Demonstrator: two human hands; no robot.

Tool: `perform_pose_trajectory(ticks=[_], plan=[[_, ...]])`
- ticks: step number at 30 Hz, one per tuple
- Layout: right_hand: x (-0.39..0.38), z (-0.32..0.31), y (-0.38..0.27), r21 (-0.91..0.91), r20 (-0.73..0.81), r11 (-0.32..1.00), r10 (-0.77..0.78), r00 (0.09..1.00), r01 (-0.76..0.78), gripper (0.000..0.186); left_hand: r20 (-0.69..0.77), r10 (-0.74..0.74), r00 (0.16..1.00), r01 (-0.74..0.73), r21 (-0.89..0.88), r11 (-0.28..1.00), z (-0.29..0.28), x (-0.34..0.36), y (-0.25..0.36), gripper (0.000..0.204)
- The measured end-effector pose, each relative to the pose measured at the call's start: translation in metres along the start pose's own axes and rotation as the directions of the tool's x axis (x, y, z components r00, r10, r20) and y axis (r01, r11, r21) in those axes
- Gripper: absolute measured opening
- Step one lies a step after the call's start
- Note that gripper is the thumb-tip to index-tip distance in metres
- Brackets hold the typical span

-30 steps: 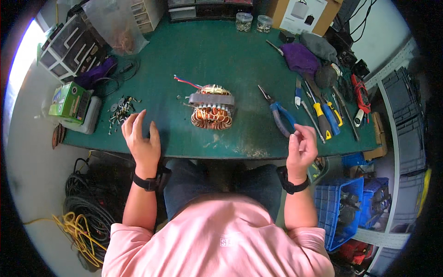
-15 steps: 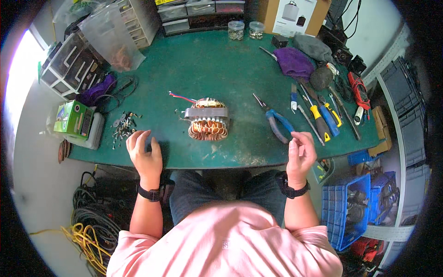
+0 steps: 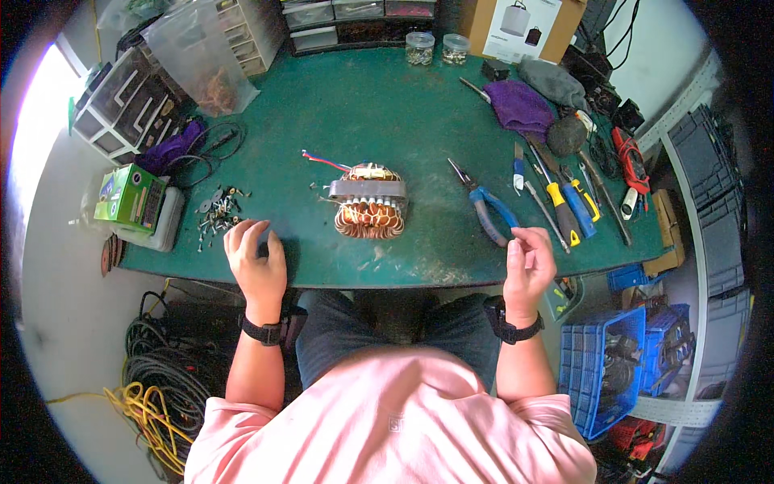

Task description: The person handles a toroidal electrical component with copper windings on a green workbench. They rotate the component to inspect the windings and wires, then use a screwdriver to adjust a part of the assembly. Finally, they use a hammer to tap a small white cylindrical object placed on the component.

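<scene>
A copper-wound motor stator [image 3: 369, 214] with a grey band across it sits upright in the middle of the green bench [image 3: 379, 97], red and blue wires trailing from its top. To its left, my left hand [image 3: 256, 262] rests at the front edge beside loose screws and washers [image 3: 218, 214], fingers apart and loosely bent, holding nothing. My right hand [image 3: 528, 266] is at the front edge on the other side, fingers loosely curled beside the handle end of blue-handled pliers [image 3: 496, 211]; I cannot tell whether it touches them. Nothing shows in its grip.
Tools [image 3: 564, 210], a red clamp meter [image 3: 629, 165] and a purple cloth [image 3: 516, 105] lie right. A green box [image 3: 129, 198], drawers and bags stand left. Two jars [image 3: 419, 50] and a carton are at the back. Blue crates [image 3: 601, 371] and coiled cables lie below.
The whole view has shifted slightly down and right since a second ago. My hands and the things on the bench keep much the same places relative to one another.
</scene>
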State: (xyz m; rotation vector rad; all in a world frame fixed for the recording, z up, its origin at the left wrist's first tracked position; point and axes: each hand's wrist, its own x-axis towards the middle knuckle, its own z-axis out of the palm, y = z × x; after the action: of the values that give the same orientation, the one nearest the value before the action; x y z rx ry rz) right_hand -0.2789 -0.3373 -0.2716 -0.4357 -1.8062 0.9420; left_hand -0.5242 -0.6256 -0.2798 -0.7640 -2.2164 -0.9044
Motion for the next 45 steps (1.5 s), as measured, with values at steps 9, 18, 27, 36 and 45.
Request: perform_pose_trajectory(ticks=[9,18,27,36,45], plan=[[0.0,0.001,0.0,-0.004,0.008,1.0,0.0,1.0,0.0,0.013,0.005,-0.008,1.0,0.008,0.005,1.0,-0.001,0.0,0.002,0.019],[-0.005,0.001,0.003,0.042,0.003,0.999,0.013,1.0,-0.013,0.014,0.043,-0.017,0.999,0.016,0.012,1.0,-0.006,0.001,0.003,0.017],[0.001,0.006,0.009,0.105,-0.046,0.994,-0.007,0.999,0.012,0.013,0.03,0.009,1.0,-0.009,0.012,1.0,0.006,-0.006,-0.016,0.018],[0.0,0.008,0.007,-0.043,-0.056,0.997,-0.061,0.997,0.058,0.012,0.005,0.022,1.0,-0.023,0.057,0.998,-0.002,-0.008,-0.01,0.022],[-0.008,-0.005,0.008,-0.072,0.033,0.997,0.036,0.999,-0.033,0.013,-0.038,-0.009,0.999,0.007,-0.042,0.999,-0.007,0.002,0.008,0.018]])
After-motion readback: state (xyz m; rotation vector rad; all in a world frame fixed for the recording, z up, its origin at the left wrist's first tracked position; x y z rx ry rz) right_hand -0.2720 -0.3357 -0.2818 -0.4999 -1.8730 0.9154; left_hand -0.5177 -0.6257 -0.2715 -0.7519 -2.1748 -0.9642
